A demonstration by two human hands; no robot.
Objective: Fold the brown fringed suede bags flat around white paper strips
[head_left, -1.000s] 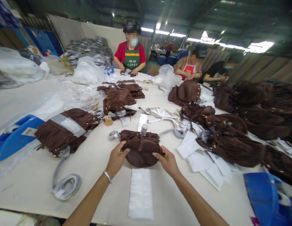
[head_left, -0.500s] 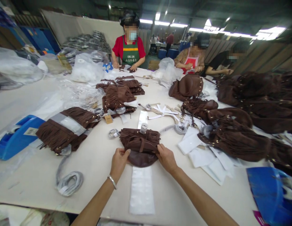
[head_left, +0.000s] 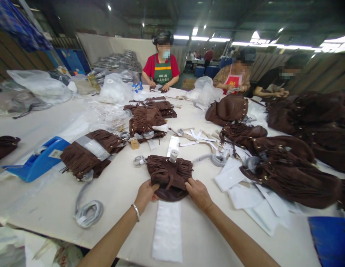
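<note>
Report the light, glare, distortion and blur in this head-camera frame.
Head view: even overhead light, only soft shadows on the white table; head view: ceiling strip lights blown out to white; head view: wide lens bends the table's edges and smears the corners, such as the blue object lower right; head view: centre sharp, left hand and right hand gripping the brown fringed bag.

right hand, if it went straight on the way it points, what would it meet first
The brown fringed bag: the right hand has its fingers on the bag's near edge, pointing away and left across it. Past that, perhaps the small white roll at its far side; depth is unclear.
</note>
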